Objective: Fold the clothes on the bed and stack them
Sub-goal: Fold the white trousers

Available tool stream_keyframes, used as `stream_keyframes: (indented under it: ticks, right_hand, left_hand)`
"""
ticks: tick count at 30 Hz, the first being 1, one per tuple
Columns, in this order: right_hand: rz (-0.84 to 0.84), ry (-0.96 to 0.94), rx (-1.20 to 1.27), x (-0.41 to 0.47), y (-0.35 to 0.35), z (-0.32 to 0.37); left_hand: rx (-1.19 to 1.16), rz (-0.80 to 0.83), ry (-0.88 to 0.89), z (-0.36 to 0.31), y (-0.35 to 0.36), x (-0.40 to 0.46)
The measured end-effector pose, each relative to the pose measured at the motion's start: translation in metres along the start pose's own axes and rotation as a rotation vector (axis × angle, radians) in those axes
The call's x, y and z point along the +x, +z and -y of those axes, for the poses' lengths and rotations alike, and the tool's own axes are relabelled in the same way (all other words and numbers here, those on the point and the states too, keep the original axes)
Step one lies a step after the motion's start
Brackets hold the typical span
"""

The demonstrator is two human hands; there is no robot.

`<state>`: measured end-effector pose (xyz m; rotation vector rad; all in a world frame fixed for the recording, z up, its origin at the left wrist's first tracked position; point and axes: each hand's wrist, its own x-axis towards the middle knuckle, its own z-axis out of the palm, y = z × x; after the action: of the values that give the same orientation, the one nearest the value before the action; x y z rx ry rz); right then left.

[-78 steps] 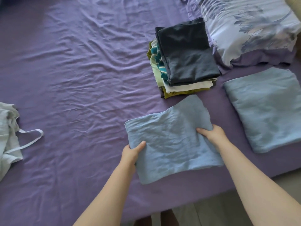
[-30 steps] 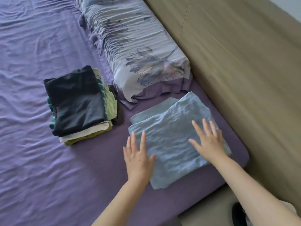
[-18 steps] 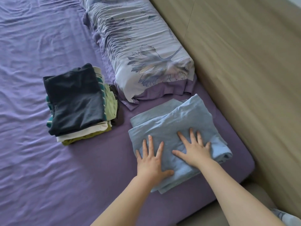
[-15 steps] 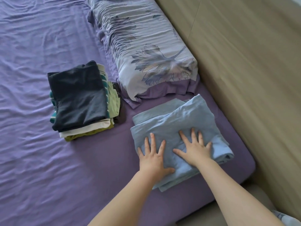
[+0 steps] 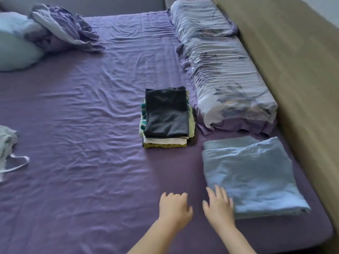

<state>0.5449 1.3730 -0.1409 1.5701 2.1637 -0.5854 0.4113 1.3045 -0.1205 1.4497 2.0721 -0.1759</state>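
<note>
A person's two bare hands draw back from a pair of folded light-blue cloths (image 5: 253,173) stacked at the near right corner of a bed covered in a purple sheet (image 5: 82,125), just below a floral-print pillow (image 5: 229,85). The left hand (image 5: 174,208) hovers over bare sheet with fingers loosely curled and holding nothing; the right hand (image 5: 218,206) has its fingers spread and relaxed, their tips at the near left edge of the blue pile, though blur makes it unclear whether they touch it. Half a second earlier both palms lay flat on top of that pile, pressing it down; now they have slid off toward the person and the view has swung left to take in more of the bed. The stacking of this piece looks complete. A second stack topped by a dark folded garment (image 5: 167,112) stands just left of the blue one. The next move probably calls for a long reach left to the unfolded pale garment with a strap (image 5: 9,149) at the far left edge, which has to be pulled closer and spread flat before folding.
</note>
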Motion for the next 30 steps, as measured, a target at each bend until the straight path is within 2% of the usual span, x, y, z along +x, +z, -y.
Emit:
stream_keyframes:
  ticks: [10,20,25,30]
  right_hand:
    - [-0.021,-0.371,-0.135,-0.114,-0.005,0.204]
    - [-0.049,-0.666,-0.173,-0.261,0.049,0.398]
    - [-0.058,-0.771,-0.191,-0.308,0.061,0.475]
    - [-0.057,-0.864,-0.229,-0.321,0.055,0.531]
  left_hand:
    - [-0.016,-0.146,-0.252,0.179,-0.040,-0.160]
    - [-0.113,-0.279,-0.546,0.361,-0.035,-0.371]
    - [-0.176,-0.317,-0.700,0.425,-0.026,-0.438]
    - [-0.245,-0.319,-0.807,0.463,-0.031,-0.462]
